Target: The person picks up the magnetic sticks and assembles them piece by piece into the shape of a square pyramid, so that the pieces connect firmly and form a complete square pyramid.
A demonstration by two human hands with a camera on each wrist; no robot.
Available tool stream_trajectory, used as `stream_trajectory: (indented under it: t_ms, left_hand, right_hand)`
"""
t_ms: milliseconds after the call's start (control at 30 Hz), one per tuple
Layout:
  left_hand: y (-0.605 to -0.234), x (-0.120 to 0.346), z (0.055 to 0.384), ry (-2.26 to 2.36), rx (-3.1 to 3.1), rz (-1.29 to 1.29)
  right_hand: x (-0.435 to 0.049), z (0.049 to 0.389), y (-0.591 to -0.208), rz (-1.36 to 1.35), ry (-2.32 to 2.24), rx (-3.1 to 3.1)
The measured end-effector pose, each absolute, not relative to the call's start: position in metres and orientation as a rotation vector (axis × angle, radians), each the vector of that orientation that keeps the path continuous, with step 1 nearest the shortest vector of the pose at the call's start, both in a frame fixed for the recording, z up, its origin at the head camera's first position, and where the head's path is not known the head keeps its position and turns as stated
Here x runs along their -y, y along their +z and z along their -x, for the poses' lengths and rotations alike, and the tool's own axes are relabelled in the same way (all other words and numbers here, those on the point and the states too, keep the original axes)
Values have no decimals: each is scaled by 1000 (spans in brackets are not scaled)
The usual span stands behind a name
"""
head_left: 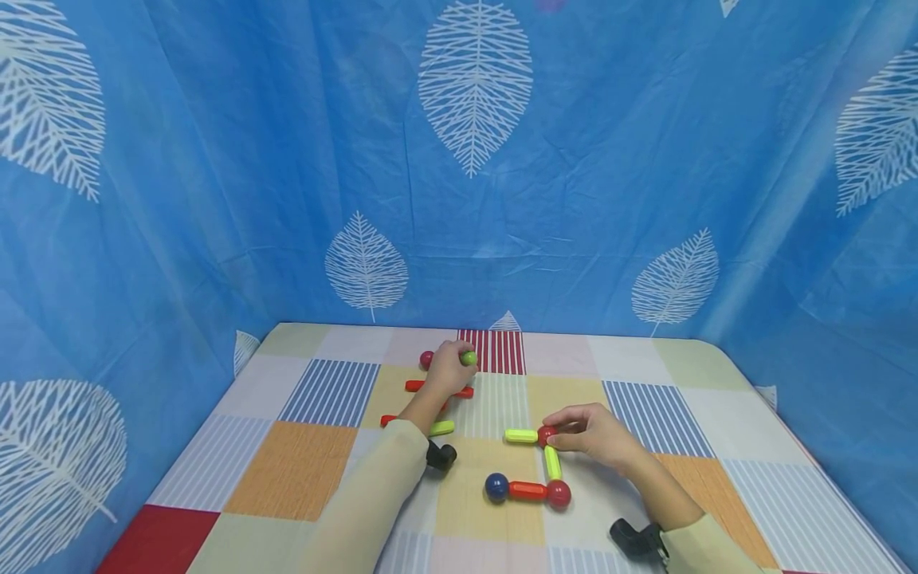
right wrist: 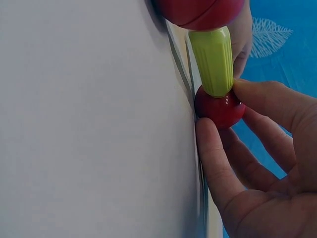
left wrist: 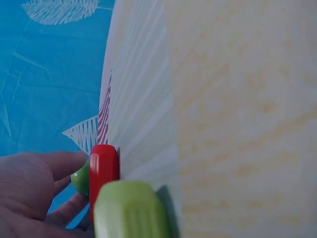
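Note:
At the table's far side my left hand (head_left: pixel 450 368) holds a green ball (head_left: pixel 468 359) between thumb and fingers; the left wrist view shows the green ball (left wrist: pixel 80 177) at its fingertips. My right hand (head_left: pixel 598 434) pinches a red ball (head_left: pixel 547 435) low on the table. Joined to that ball are a yellow-green rod (head_left: pixel 521 436) pointing left and another yellow-green rod (head_left: pixel 552 463) running toward me. The second rod meets a nearer red ball (head_left: pixel 559 494), from which an orange-red rod (head_left: pixel 527 490) leads to a blue ball (head_left: pixel 496 487).
Beyond my left hand lies another red ball (head_left: pixel 426 359). Around the left forearm lie loose rods: a red rod (head_left: pixel 414 386), a second red rod (head_left: pixel 464 392) and a yellow-green rod (head_left: pixel 441 428). A blue leaf-patterned curtain (head_left: pixel 473 263) encloses the patchwork-covered table (head_left: pixel 287 470).

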State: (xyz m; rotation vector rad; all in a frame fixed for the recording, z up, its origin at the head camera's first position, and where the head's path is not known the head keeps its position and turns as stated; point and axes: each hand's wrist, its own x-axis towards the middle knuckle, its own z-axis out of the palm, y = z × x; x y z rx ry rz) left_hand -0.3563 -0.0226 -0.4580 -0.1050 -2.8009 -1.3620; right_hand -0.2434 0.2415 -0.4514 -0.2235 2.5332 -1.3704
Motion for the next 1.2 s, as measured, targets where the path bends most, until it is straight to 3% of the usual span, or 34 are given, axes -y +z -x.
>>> stream_trajectory:
  t_ms: [700,1200]
  left_hand:
    - [-452,30,351,-1416,2833,276]
    - [-438,28,312,-1532,2829,433]
  right_hand:
    - [-243,244,-454,262,-1386,-2525]
    - [-244,243,-452,249,-1386,-2524]
